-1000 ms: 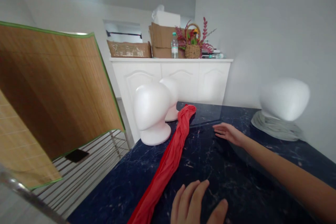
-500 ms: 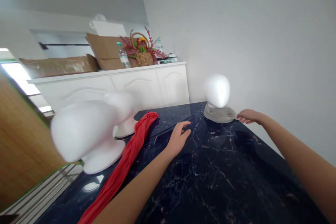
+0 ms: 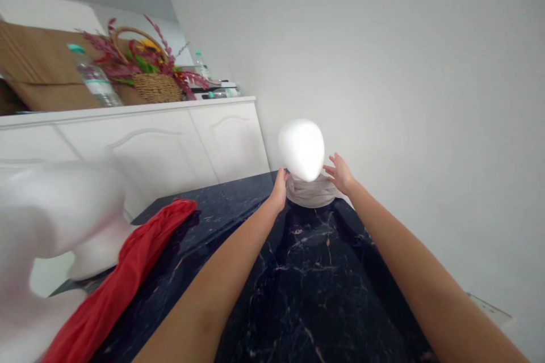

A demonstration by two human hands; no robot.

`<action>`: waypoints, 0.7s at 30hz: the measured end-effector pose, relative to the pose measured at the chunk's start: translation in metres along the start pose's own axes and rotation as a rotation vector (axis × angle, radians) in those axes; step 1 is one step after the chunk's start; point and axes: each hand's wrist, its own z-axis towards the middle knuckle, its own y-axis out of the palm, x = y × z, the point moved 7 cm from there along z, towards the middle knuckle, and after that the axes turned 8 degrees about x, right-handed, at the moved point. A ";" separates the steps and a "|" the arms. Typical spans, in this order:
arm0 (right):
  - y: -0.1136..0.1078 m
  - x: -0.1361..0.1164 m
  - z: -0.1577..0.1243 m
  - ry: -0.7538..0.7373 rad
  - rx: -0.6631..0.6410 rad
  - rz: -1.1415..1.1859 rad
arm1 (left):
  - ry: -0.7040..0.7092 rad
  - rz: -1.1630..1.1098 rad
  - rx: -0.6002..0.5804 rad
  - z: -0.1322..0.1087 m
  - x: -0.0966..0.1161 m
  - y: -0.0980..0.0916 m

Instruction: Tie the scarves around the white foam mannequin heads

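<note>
A white mannequin head stands upright at the far end of the dark marbled table. Around its neck lies a grey scarf, wound in folds. My left hand is at the left side of the neck by the scarf, fingers partly hidden behind its edge; I cannot tell whether they grip the cloth. On the other side, my right hand is raised close to the head and scarf, with its fingers apart and nothing in them. A long red scarf stretches along the table's left side.
Two more white mannequin heads stand at the left, blurred. Behind the table is a white cabinet bearing a flower basket, a water bottle and a cardboard box. A bare wall closes off the right.
My view has swung right. My left hand has moved from above the table to the neck of the far mannequin head. My right hand has risen and its fingers have spread.
</note>
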 end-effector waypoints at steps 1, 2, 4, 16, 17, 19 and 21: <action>0.006 -0.002 -0.002 -0.002 -0.021 0.015 | -0.006 0.003 0.008 0.002 0.005 0.001; 0.012 -0.004 -0.006 -0.002 -0.041 0.026 | -0.015 0.008 0.013 0.003 0.009 0.002; 0.022 -0.011 -0.015 -0.001 -0.074 0.039 | -0.031 0.016 0.013 -0.001 0.019 0.001; 0.078 -0.057 -0.155 -0.003 -0.253 0.033 | 0.140 0.009 0.059 -0.118 0.084 -0.075; 0.085 -0.059 -0.170 -0.008 -0.271 0.033 | 0.147 0.017 0.070 -0.131 0.088 -0.086; 0.097 -0.062 -0.201 -0.013 -0.312 0.023 | 0.145 0.019 0.085 -0.160 0.095 -0.108; 0.107 -0.059 -0.231 -0.005 -0.348 0.005 | 0.145 0.009 0.084 -0.190 0.100 -0.130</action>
